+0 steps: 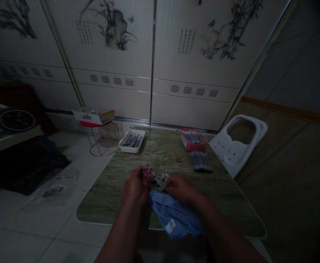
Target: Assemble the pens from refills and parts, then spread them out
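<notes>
My left hand [135, 186] is closed around a thin pen-like stick [138, 169] that points left over the low table [116, 204]. My right hand [179, 188] is closed in a pinch just beside it, on something too small to name. Several small pale caps or pieces [160, 177] lie on the table between and just beyond both hands. A crumpled blue cloth [173, 215] lies under my wrists at the near edge of the table.
A white tray [132, 141] of dark sticks stands at the table's far left, a red tray [193, 140] of them at the far right, and a loose bundle [200, 161] lies before it. A white plastic stool [238, 144] leans right. A stand with an open box [92, 116] is at the left.
</notes>
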`<action>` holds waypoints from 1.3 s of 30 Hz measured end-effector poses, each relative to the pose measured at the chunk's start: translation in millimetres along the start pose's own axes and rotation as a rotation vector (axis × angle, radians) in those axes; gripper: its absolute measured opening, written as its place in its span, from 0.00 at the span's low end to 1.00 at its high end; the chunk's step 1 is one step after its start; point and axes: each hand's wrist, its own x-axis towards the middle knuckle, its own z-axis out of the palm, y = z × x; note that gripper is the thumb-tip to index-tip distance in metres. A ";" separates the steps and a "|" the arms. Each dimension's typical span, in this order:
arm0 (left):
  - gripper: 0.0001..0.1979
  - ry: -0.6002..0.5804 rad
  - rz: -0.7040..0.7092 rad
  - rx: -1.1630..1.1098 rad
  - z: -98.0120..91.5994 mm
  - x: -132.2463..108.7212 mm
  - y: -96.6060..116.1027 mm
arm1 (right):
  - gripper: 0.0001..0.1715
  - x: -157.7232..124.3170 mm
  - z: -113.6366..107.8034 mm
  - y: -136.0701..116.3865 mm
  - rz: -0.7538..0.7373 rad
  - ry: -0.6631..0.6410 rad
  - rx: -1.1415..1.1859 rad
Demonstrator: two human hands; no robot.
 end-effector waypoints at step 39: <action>0.08 -0.220 0.050 0.254 2.9 -11.7 -12.1 | 0.06 -6.3 -42.4 -63.3 -0.195 0.206 -0.012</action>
